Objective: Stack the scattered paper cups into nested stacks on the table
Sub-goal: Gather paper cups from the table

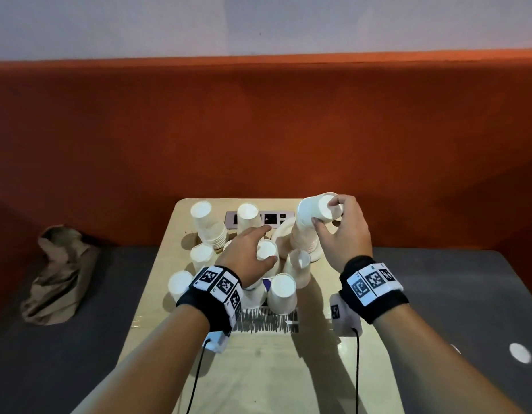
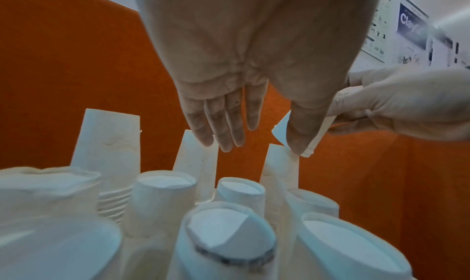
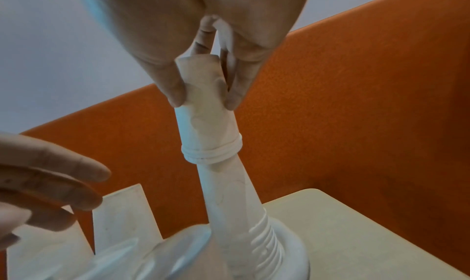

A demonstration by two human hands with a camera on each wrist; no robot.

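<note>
Only one piece of writing can be read: on a blue poster on the wall, seen in the left wrist view, white letters begin "Clay", the rest blurred out. The wristbands carry black-and-white square code markers, and a small one sits on the white wrist unit; none holds legible words.

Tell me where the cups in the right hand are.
In the head view the held cups are at the table's far right, pinched by the right hand atop the tall stack, beside the plate.
</note>
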